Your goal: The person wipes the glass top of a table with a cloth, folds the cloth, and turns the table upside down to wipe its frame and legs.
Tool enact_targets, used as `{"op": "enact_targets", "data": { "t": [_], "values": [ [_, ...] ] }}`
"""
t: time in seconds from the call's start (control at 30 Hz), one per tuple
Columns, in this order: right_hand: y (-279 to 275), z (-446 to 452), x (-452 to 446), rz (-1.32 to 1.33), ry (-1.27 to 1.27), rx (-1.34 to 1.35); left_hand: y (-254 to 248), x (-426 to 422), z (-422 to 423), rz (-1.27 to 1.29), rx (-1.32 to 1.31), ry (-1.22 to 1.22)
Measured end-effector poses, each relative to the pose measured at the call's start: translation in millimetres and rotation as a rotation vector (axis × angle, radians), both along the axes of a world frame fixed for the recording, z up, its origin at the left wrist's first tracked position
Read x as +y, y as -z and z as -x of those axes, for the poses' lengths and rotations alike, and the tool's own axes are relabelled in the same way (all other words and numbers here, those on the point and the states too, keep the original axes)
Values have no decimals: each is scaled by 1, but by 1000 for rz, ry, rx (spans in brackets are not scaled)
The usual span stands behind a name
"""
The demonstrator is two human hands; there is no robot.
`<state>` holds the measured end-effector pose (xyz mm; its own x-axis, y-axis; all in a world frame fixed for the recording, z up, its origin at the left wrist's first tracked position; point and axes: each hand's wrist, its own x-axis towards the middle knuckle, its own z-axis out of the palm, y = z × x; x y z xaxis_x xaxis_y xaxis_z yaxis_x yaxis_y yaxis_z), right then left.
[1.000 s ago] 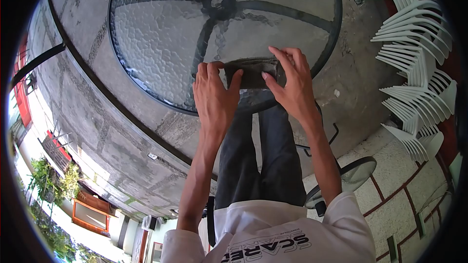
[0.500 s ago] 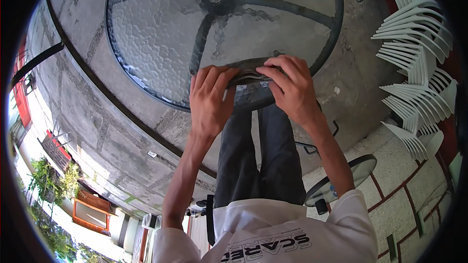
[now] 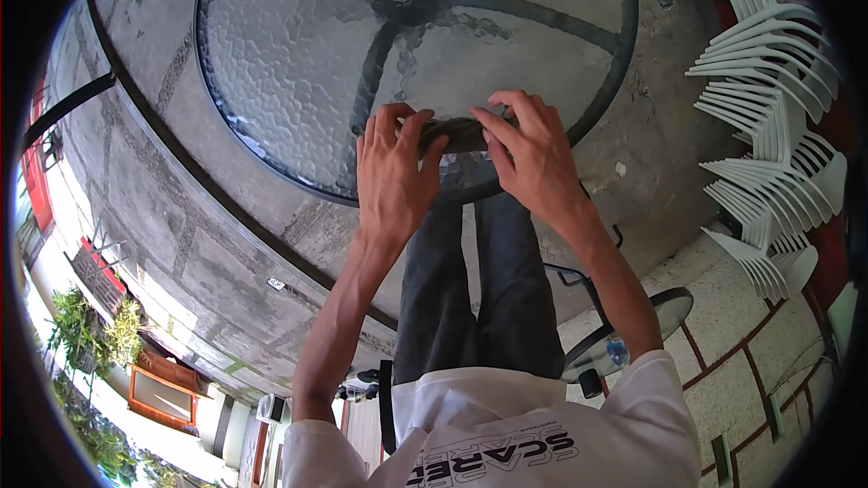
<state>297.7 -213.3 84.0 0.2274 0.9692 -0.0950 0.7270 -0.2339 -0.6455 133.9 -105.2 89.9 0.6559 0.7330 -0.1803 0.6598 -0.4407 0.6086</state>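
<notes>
The left hand (image 3: 395, 176) and right hand (image 3: 537, 161) pinch opposite ends of a dark folded cloth (image 3: 457, 135) between their fingers (image 3: 411, 129), over the textured-glass tabletop (image 3: 289, 81).

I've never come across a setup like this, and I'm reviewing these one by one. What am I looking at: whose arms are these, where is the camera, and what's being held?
There is no machine here, just a person's bare hands. The one camera is worn on the head and looks forward and down, so the person's white shirt and dark trousers show below. The left hand pinches one end of a dark folded piece, and the right hand is at its other end. Its material is unclear, as is whether it touches the round glass table beneath. White chairs are stacked at the picture's right.
</notes>
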Motion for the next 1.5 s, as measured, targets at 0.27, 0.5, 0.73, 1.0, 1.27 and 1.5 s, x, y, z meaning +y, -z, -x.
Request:
{"op": "enact_targets", "data": {
  "t": [0.27, 0.5, 0.73, 1.0, 1.27, 1.5],
  "values": [
    [-37, 12, 15, -21, -285, 82, -41, 4, 19, 301, 19, 120],
    [-119, 59, 11, 581, -125, 1118, -196, 4, 77, -257, -81, 93],
    [-246, 99, -52, 787, -334, 2215, -269, -68, 122, -731, -261, 569],
    [-343, 130, -18, 758, -522, 1110, -343, -72, 161, -421, -225, 491],
    [-399, 246, 35, 469, -652, 268, -355, -54, 293, -183, -328, 128],
    [-370, 313, 50, 162, -510, 789, -356, -43, 361, -549, -482, -126]
  ]
}}
